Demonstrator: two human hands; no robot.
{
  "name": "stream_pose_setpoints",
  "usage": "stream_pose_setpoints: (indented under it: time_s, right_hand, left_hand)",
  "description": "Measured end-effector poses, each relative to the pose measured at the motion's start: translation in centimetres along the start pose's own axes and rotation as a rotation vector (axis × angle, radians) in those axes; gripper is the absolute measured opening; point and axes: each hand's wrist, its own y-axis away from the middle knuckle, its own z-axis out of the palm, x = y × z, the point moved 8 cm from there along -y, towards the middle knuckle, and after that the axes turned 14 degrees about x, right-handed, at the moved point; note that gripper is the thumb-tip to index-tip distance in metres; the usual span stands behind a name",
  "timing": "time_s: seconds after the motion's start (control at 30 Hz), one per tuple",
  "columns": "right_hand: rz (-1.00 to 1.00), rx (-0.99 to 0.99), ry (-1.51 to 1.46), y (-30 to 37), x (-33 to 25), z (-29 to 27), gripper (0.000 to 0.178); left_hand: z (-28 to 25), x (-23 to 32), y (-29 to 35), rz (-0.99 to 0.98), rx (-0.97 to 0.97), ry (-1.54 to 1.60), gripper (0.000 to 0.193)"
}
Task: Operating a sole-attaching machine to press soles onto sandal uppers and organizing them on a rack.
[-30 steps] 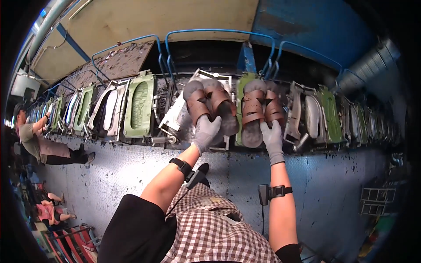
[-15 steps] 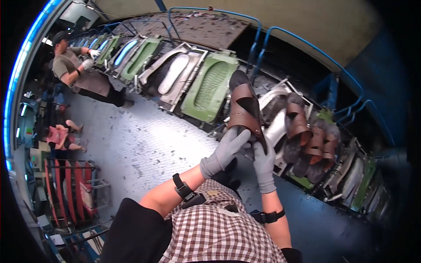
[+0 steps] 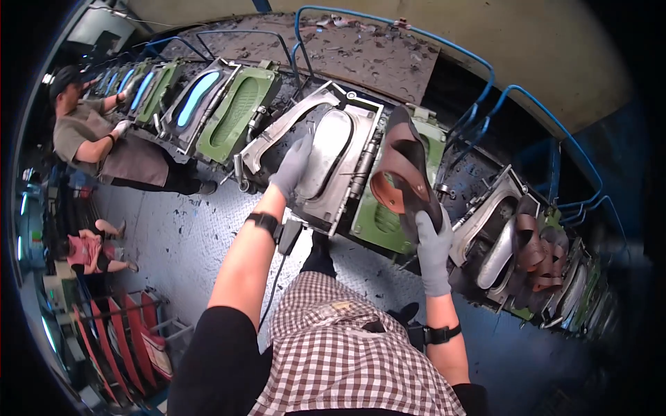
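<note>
A brown strapped sandal with a dark sole is held up by its heel end in my gloved right hand, with the fingers closed on it. Behind it lies a green mould plate with a sole-shaped hollow, partly hidden by the sandal. My gloved left hand has its fingers stretched out at the left edge of a silver foot-shaped form. Whether the fingertips touch the form, I cannot tell. This form sits in an open metal mould frame hinged to the green plate.
More sandals rest over the moulds at right. A line of moulds runs to the far left, where a co-worker stands. Blue rails curve behind. Lower left are a seated person and a rack with red panels.
My left hand has let go of the sandal and moved left to the silver form. The sandal stays in my right hand, turned somewhat. The view has shifted along the mould line.
</note>
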Motion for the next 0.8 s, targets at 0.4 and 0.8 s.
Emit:
stream_pose_setpoints:
  time_s: [0.4, 0.8]
  right_hand:
    - [-0.213, 0.214, 0.775, -7.0, -3.7, 18.2, 0.049]
    - [-0.214, -0.634, 0.789, 7.7, 2.7, 26.8, 0.053]
  left_hand:
    - [4.5, -5.2, -1.5, -0.508, -0.450, 0.600, 0.045]
    - [-5.2, -7.9, 2.0, -0.602, -0.129, 0.452, 0.069]
